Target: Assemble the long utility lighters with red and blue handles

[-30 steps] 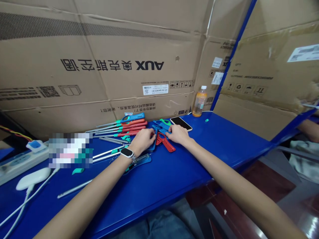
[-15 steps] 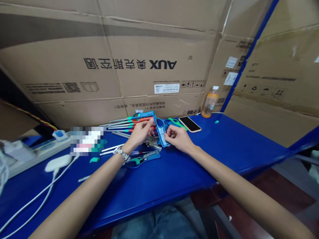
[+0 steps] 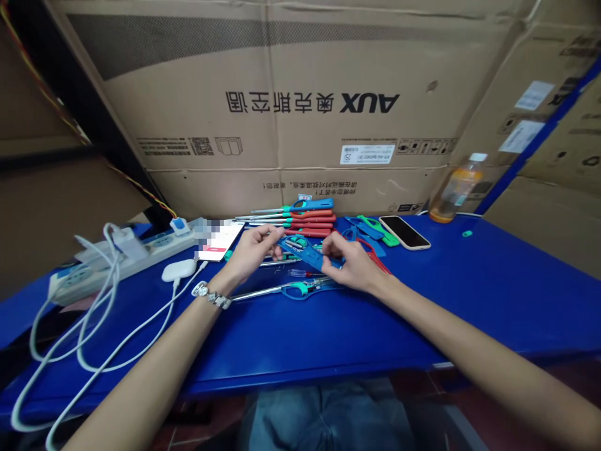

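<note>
My left hand (image 3: 251,250) and my right hand (image 3: 350,263) hold the two ends of a flat blue plastic handle shell (image 3: 307,253) just above the blue table (image 3: 422,300); both hands are closed on it in a pinch. Right below it lies a long lighter with a metal tube and a teal trigger (image 3: 286,289). Behind the hands sits a row of finished long lighters (image 3: 300,218) with red and blue handles. Loose blue, green and red shells (image 3: 369,232) lie by my right hand.
A phone (image 3: 404,232) lies at the back right, with an orange drink bottle (image 3: 455,188) beyond it. A second phone (image 3: 216,241), a white charger (image 3: 179,269), a power strip (image 3: 122,257) and white cables (image 3: 89,351) fill the left side. Cardboard boxes (image 3: 305,100) wall the back.
My hands have lifted the blue shell from upright to lying across between them and drawn slightly nearer. My head has turned left, bringing the power strip and cables into view.
</note>
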The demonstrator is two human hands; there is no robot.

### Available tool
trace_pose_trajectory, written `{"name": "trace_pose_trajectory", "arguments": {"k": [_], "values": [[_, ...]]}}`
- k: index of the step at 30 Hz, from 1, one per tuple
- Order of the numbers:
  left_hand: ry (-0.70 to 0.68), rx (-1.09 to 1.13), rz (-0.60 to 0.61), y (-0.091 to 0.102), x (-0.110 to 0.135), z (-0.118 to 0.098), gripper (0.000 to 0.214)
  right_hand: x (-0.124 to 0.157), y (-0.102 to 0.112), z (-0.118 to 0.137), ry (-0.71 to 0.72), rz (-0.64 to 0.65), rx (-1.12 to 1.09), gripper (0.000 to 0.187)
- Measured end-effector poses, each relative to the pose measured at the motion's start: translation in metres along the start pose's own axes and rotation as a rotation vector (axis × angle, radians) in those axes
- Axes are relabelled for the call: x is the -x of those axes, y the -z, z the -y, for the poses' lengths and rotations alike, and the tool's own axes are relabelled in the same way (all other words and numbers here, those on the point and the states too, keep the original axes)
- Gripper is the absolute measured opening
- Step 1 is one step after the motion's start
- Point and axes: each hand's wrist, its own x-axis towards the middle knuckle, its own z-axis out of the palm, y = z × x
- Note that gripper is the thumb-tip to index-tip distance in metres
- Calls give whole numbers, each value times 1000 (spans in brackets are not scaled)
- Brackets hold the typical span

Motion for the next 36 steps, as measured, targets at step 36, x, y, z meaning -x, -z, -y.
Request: {"name": "trace_pose_trajectory", "arguments": {"k": [36], "values": [[-75,-833,441,26,42,-10,16,9,18,-2,90,447,263,29]]}}
